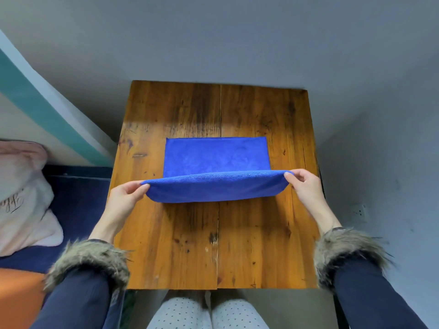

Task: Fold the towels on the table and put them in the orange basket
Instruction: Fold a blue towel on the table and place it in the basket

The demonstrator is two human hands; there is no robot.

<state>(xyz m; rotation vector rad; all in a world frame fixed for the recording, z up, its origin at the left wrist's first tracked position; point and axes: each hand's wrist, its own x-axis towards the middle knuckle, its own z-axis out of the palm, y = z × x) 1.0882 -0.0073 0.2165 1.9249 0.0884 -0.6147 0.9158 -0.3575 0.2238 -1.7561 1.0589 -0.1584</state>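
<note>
A blue towel [215, 160] lies in the middle of the wooden table [237, 245]. Its far half rests flat on the wood, while its near edge is lifted off the table and curls over toward the far side. My left hand [126, 198] pinches the near left corner of the towel. My right hand [305, 186] pinches the near right corner. Both corners are held at about the same height, a little above the tabletop. An orange surface [16, 295] shows at the bottom left edge, partly cut off by the frame; it looks like the orange basket.
A pink and white pillow [21, 198] lies on a dark blue seat [78, 200] left of the table. Grey walls stand behind and to the right of the table, with a wall socket [360, 212] low on the right. My knees [209, 314] are under the near edge.
</note>
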